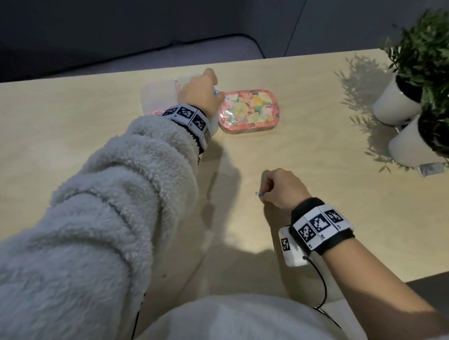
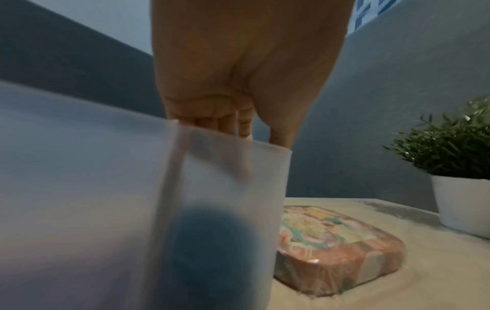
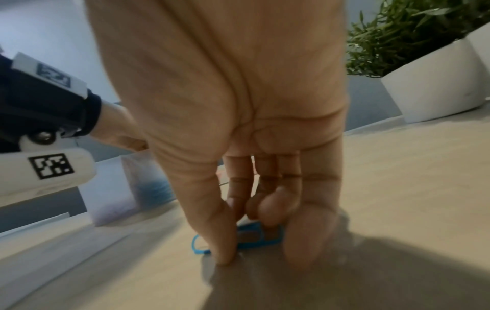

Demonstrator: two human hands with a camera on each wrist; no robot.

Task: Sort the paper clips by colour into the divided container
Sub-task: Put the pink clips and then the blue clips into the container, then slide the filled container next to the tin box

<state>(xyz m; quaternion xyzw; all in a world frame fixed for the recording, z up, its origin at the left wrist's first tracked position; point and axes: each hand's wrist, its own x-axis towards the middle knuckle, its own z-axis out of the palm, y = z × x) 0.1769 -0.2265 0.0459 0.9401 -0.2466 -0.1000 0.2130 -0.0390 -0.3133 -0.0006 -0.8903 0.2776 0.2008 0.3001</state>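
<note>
The right hand [image 1: 282, 188] is curled low on the tabletop [image 1: 325, 118], thumb and fingers closed round a blue paper clip [image 3: 254, 235]. In the head view only the tip of that clip pokes out left of the knuckles; the right wrist view shows more of it, though the fingers cover its middle.

The left hand [image 1: 200, 90] reaches over the frosted divided container [image 2: 225, 199], which it and its fleece sleeve [image 1: 98, 215] largely hide from the head camera. Its fingers are curled down over the container's rim, apparently around something blue, but the blur and the wall leave it unclear what they hold. Through the frosted wall a blue mass sits in the near right compartment; pink clips [image 1: 156, 112] show at the container's near left edge.

A flowered tin [image 1: 250, 110] lies just right of the container. Two potted plants [image 1: 409, 101] stand at the tabletop's right, partly cut off.
</note>
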